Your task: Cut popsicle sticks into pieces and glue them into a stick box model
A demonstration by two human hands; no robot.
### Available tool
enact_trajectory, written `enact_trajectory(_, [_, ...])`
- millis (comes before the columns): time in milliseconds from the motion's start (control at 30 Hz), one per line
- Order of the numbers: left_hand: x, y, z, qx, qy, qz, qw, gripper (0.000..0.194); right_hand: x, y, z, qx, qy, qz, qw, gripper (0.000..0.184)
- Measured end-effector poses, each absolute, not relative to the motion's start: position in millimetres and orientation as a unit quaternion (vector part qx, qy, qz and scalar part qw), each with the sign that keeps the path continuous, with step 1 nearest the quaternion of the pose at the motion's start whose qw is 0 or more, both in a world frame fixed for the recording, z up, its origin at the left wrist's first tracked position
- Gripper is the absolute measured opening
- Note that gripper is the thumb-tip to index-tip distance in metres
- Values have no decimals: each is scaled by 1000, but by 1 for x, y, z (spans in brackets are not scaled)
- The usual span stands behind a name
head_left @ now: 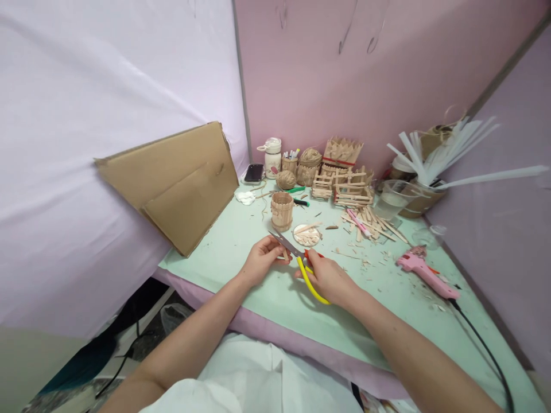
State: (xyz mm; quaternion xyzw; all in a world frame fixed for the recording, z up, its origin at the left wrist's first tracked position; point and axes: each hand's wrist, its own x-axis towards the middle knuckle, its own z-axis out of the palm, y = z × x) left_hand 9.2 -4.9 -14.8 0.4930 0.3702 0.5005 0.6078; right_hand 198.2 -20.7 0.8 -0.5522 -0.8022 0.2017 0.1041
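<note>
The right hand [328,277], closed round the scissors [291,245], points them forward-left, long axis diagonal over the counter [241,221]; the left hand [260,259] pinches a stick [284,254].

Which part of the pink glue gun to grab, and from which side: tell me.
Glue gun: likely best by its slim handle, from above and the near side; it lies flat, wider head away, cord leaving the handle's end.

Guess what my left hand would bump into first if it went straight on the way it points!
Your left hand would probably meet the metal scissors with yellow-and-red handles first, though depth is hard to tell here.
</note>
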Motion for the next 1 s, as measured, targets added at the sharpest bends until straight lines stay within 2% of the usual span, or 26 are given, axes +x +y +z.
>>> enact_trajectory(200, [0,-4,-13,494,382,467,626,26,197,-21,2,-548,-800,228,89,18])
enact_trajectory(400, [-3,-3,-11,508,392,475,602,24,202,-16,5,-569,-787,218,96,20])
enact_trajectory(600, [-2,-2,-13,509,401,490,583,29,207,-8,-2,-579,-790,159,126,30])
enact_trajectory(1000, [1,-3,-12,527,409,483,567,29,205,-12,1,-592,-778,177,114,29])
